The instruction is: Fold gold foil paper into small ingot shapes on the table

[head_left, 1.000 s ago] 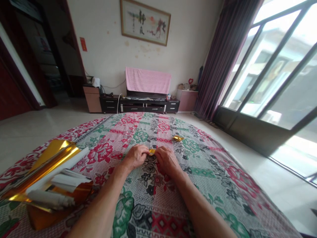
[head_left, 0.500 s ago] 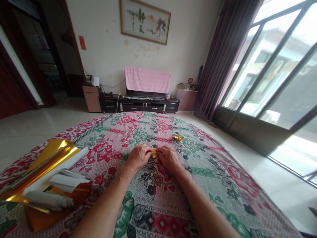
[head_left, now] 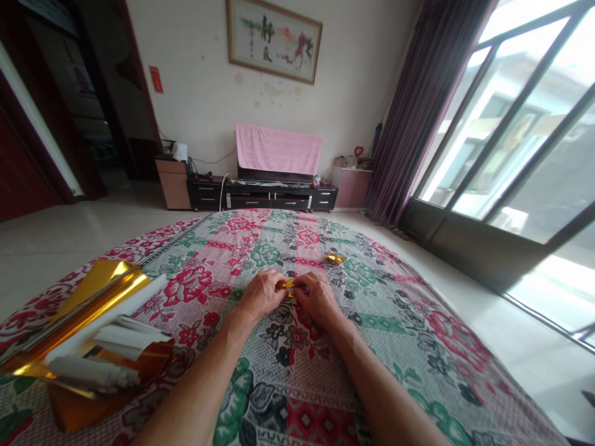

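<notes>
A small piece of gold foil (head_left: pixel 289 287) is pinched between my two hands over the middle of the patterned tablecloth (head_left: pixel 320 371). My left hand (head_left: pixel 263 292) grips its left end with closed fingers. On the other side, my right hand (head_left: pixel 317 298) holds the right end the same way. The fingers hide much of the foil's shape. Just beyond my right hand lies a folded gold foil piece (head_left: pixel 335 258) on the cloth.
Gold foil sheets (head_left: pixel 100 285) lie at the table's left, with rolled white paper (head_left: pixel 123 341) on top. Beyond the table stand a low black cabinet (head_left: pixel 253 202) and a pink cloth (head_left: pixel 279 148) over a screen. Windows are at right.
Both hands stay in nearly the same place, still on the small foil piece, whose visible part has shifted slightly between the fingertips. The view has moved a little.
</notes>
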